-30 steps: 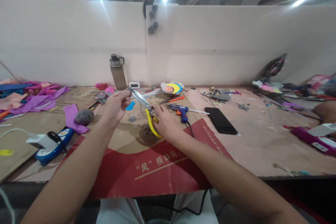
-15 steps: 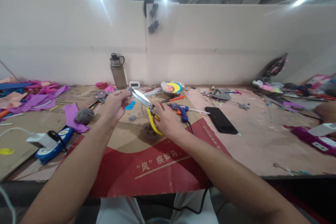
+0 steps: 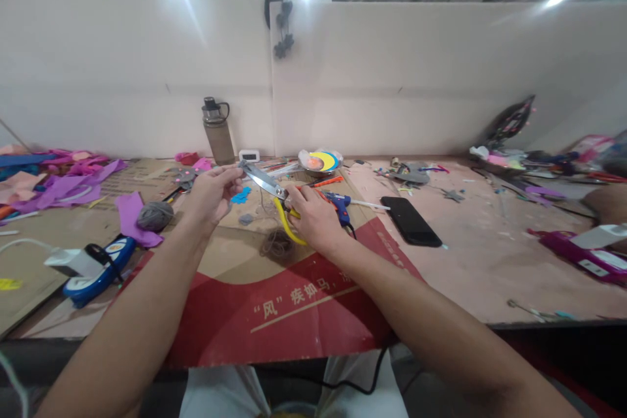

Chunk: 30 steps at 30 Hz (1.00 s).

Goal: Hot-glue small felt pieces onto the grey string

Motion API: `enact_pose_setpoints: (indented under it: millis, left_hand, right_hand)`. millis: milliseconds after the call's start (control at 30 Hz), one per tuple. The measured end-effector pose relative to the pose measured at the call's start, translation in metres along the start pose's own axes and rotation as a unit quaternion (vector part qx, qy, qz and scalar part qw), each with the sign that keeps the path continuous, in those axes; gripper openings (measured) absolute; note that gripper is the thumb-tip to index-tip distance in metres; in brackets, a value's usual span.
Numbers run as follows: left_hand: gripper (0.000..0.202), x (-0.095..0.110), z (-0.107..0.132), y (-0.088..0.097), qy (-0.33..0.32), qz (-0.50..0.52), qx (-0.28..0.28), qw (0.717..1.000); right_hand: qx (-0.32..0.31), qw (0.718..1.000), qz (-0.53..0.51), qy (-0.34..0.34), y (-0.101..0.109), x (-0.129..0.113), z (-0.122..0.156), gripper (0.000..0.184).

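My right hand point(image 3: 314, 214) grips the yellow-handled scissors point(image 3: 263, 179), with the blades pointing up and left toward my other hand. My left hand point(image 3: 215, 194) is closed in a pinch at the blade tips, on a small grey piece point(image 3: 244, 166) that looks like felt. Its exact shape is too small to make out. Below the scissors, a loose tangle of grey yarn point(image 3: 277, 245) lies on the cardboard point(image 3: 220, 320). Small blue pieces point(image 3: 241, 195) and a grey scrap point(image 3: 245, 219) rest between my hands. A blue glue gun point(image 3: 341, 206) lies partly hidden behind my right hand.
A bottle point(image 3: 218, 134) stands by the white partition point(image 3: 147, 72). Right of my hands is a black phone point(image 3: 410, 222). Leftward are a grey yarn ball point(image 3: 155, 216), purple felt point(image 3: 131, 212) and a blue power strip point(image 3: 100, 274). Another person's arm point(image 3: 607, 204) shows at far right.
The scissors stay in my right hand, their blades turned slightly and looking less bright. The grey piece shows more clearly at the tips. The whole view has shifted a little.
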<state>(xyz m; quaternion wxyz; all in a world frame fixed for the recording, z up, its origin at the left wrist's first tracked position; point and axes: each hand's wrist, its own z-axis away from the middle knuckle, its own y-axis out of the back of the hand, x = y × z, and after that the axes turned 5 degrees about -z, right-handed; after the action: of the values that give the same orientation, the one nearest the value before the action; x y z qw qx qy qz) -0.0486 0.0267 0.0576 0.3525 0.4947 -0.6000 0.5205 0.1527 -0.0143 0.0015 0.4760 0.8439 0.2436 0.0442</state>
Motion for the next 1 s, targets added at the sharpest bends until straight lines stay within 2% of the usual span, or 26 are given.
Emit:
enact_pose_setpoints:
  millis: [600,800,900,1000]
  left_hand:
    - [0.007,-0.002,0.001,0.000,0.004,-0.018,-0.010,1.000]
    - [0.007,-0.007,-0.004,0.004,0.013,-0.011,-0.013,1.000]
    - [0.008,-0.009,-0.008,0.007,0.022,-0.012,0.002,1.000]
    - [0.008,-0.009,-0.009,0.010,0.033,-0.023,0.026,0.999]
  right_hand:
    - [-0.056,0.995,-0.074,-0.034,-0.001,-0.002,0.001,0.047]
    - [-0.058,0.982,-0.172,-0.047,-0.001,-0.004,0.002,0.044]
    - [-0.059,0.967,-0.229,-0.091,-0.001,-0.001,0.001,0.042]
    - [-0.100,0.960,-0.212,-0.153,0.000,0.005,0.000,0.035]
